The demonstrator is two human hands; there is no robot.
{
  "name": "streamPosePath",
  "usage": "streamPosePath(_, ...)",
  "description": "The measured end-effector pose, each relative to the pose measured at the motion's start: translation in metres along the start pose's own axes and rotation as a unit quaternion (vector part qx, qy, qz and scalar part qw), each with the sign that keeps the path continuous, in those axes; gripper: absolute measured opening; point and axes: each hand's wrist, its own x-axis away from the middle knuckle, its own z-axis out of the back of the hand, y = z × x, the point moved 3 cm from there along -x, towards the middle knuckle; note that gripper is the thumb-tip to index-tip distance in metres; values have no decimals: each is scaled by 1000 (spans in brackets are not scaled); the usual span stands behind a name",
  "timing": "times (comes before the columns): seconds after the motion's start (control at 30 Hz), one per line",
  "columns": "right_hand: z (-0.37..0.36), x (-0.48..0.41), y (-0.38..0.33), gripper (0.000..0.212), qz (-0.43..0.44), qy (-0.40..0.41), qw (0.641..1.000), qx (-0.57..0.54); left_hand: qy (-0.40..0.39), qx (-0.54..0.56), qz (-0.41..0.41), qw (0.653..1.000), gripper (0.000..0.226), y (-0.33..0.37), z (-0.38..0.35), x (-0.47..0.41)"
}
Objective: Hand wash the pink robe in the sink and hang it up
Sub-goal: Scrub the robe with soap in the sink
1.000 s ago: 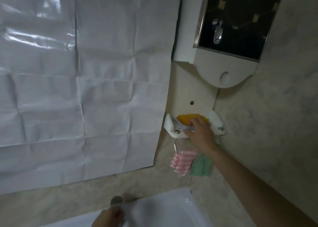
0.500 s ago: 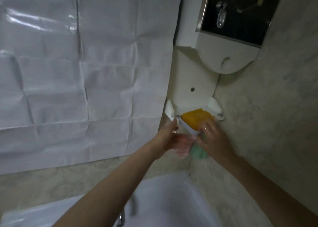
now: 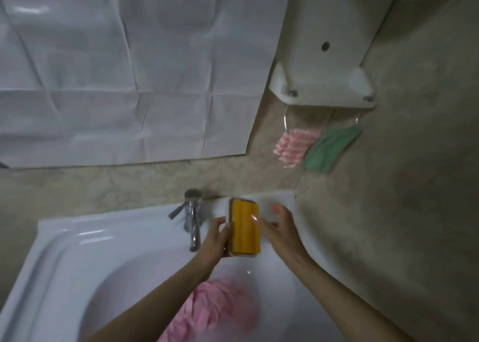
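Note:
The pink robe [image 3: 220, 308] lies bunched in the basin of the white sink [image 3: 77, 235], partly hidden by my left forearm. Above the basin both hands hold a soap dish with a yellow soap bar [image 3: 245, 229] in it. My left hand [image 3: 213, 240] grips the dish's left edge. On the right edge is my right hand [image 3: 278, 230], its thumb across the soap and its fingers behind the dish.
A chrome faucet [image 3: 191, 220] stands at the sink's back rim, just left of the dish. A white wall shelf [image 3: 321, 93] sits up right, with a pink-white cloth [image 3: 295, 144] and a green cloth [image 3: 331, 147] hanging under it. A creased white sheet [image 3: 129, 69] covers the wall.
My right hand took the soap dish off the wall shelf and my left hand joined it. Both brought it down over the sink, and the view dropped to the basin and robe.

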Motion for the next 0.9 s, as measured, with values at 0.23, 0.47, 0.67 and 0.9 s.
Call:
streamPosePath(0.23,-55,1,14,68,-53,-33,995,73,-23,-27,-35,999,12,-28,-3,16)
streamPosePath(0.47,-48,-11,30,48,-106,-25,994,-6,9,-23,-25,999,26,-39,10,3)
streamPosePath(0.67,-50,-16,51,33,-203,-68,964,-159,46,-110,-14,993,31,-56,8,-19)
streamPosePath(0.9,-50,-25,89,24,-289,-95,890,-341,154,-315,-58,935,27,-63,6,-48)
